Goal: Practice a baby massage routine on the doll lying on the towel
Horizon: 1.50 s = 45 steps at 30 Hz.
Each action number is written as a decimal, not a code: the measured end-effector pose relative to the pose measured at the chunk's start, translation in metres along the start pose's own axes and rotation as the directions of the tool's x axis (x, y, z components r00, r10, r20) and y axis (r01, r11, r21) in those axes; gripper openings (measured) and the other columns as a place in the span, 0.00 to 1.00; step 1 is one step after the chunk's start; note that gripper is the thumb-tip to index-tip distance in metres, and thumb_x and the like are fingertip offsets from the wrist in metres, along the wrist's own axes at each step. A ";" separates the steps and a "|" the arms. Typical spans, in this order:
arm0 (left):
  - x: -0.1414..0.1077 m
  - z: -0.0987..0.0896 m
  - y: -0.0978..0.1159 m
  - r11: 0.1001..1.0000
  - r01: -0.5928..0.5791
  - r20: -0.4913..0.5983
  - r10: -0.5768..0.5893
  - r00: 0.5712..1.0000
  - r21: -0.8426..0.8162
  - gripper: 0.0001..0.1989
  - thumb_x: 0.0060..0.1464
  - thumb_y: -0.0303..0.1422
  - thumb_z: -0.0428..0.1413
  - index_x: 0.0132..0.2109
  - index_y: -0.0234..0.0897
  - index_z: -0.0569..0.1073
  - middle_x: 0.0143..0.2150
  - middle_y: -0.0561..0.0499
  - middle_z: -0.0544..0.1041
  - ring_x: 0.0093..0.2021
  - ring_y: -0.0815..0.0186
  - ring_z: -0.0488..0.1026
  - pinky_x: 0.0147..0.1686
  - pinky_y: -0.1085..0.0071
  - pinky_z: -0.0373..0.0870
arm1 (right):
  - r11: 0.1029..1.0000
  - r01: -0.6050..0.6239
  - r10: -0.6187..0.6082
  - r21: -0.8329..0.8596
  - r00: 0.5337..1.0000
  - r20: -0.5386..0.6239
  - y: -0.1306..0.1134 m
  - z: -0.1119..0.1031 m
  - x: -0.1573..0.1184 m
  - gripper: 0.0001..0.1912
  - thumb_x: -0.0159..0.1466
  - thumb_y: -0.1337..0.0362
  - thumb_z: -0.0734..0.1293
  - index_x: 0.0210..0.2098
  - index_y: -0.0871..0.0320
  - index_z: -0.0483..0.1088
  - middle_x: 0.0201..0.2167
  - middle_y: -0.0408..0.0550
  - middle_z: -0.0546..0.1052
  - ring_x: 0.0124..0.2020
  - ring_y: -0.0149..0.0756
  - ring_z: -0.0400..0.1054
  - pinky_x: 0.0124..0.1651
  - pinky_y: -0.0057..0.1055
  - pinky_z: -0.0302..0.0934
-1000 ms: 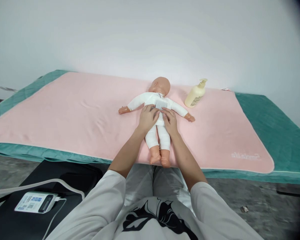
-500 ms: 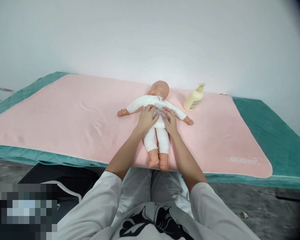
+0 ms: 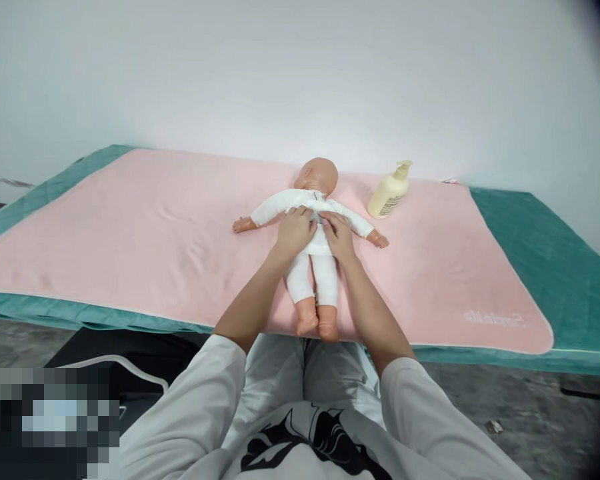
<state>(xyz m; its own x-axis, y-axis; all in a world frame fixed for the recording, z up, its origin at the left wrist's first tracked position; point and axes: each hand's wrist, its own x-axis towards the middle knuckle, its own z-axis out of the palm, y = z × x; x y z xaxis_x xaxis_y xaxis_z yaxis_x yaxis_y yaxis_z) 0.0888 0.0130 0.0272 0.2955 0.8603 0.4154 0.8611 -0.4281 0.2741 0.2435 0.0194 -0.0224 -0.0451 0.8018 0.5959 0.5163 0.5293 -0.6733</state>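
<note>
A baby doll (image 3: 316,249) with a white cloth body and bare plastic head, hands and feet lies stretched out, its head toward the wall and its feet toward me. My left hand (image 3: 297,230) rests on the left side of its torso, fingers laid over the cloth. On the torso's other side lies my right hand (image 3: 337,233), its fingers pointing inward to the middle. Between my fingertips a small greyish patch shows, partly covered. A cream pump bottle (image 3: 389,193) stands to the right of the doll, beyond its arm.
Under the doll spreads a pink mat (image 3: 155,227) over a teal padded cover (image 3: 555,247). A white wall (image 3: 280,80) rises behind. Below the front edge at left are a dark object with a white curved strip (image 3: 130,365) and a blurred-out area.
Both hands stay on the doll's torso; their fingers have shifted slightly and now lie closer to the cloth. The view has moved a little.
</note>
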 end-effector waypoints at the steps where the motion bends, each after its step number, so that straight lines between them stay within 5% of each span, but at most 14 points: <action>1: 0.000 0.000 0.000 1.000 -0.002 0.004 0.002 1.000 0.000 0.14 0.62 0.32 0.48 0.49 0.33 0.75 0.50 0.38 0.77 0.50 0.51 0.72 0.53 0.54 0.67 | 1.000 0.002 -0.002 0.001 1.000 0.001 0.000 0.000 0.000 0.20 0.70 0.51 0.57 0.48 0.54 0.76 0.50 0.52 0.79 0.55 0.44 0.70 0.64 0.48 0.59; 16: 0.012 -0.003 0.003 1.000 -0.019 -0.002 0.019 1.000 0.017 0.15 0.63 0.30 0.48 0.52 0.35 0.74 0.53 0.40 0.77 0.55 0.50 0.69 0.54 0.52 0.66 | 0.998 0.007 -0.007 0.056 1.000 -0.007 -0.001 0.005 0.022 0.19 0.70 0.51 0.58 0.47 0.53 0.75 0.49 0.51 0.79 0.53 0.42 0.70 0.62 0.47 0.63; 31: 0.029 0.001 -0.001 0.997 0.044 0.009 -0.044 0.999 0.067 0.15 0.64 0.32 0.46 0.40 0.35 0.77 0.44 0.38 0.80 0.48 0.50 0.72 0.48 0.52 0.68 | 1.000 0.006 -0.005 -0.027 1.000 0.015 0.006 0.007 0.031 0.24 0.71 0.48 0.54 0.41 0.55 0.76 0.42 0.52 0.81 0.46 0.44 0.72 0.56 0.45 0.65; 37: 0.027 0.005 0.000 1.000 0.013 -0.091 -0.011 0.996 0.022 0.14 0.60 0.31 0.49 0.49 0.37 0.75 0.51 0.41 0.78 0.52 0.48 0.68 0.51 0.51 0.66 | 0.999 0.038 -0.038 0.010 0.999 0.007 0.010 0.008 0.032 0.23 0.70 0.47 0.57 0.49 0.54 0.74 0.52 0.54 0.77 0.57 0.44 0.68 0.64 0.47 0.60; 45: 0.030 0.009 0.001 0.999 0.050 -0.045 -0.050 0.998 0.004 0.12 0.61 0.32 0.50 0.48 0.37 0.75 0.52 0.40 0.76 0.52 0.45 0.66 0.48 0.48 0.65 | 1.000 0.024 -0.024 -0.003 0.998 0.064 0.018 0.011 0.031 0.25 0.70 0.46 0.56 0.52 0.54 0.73 0.53 0.54 0.78 0.56 0.45 0.69 0.64 0.48 0.61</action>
<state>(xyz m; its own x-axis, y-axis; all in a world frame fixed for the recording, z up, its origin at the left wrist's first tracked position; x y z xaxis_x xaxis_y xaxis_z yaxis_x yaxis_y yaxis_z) 0.1019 0.0403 0.0323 0.2334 0.8672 0.4399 0.8766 -0.3835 0.2909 0.2421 0.0569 -0.0210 -0.1116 0.8050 0.5826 0.5179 0.5475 -0.6573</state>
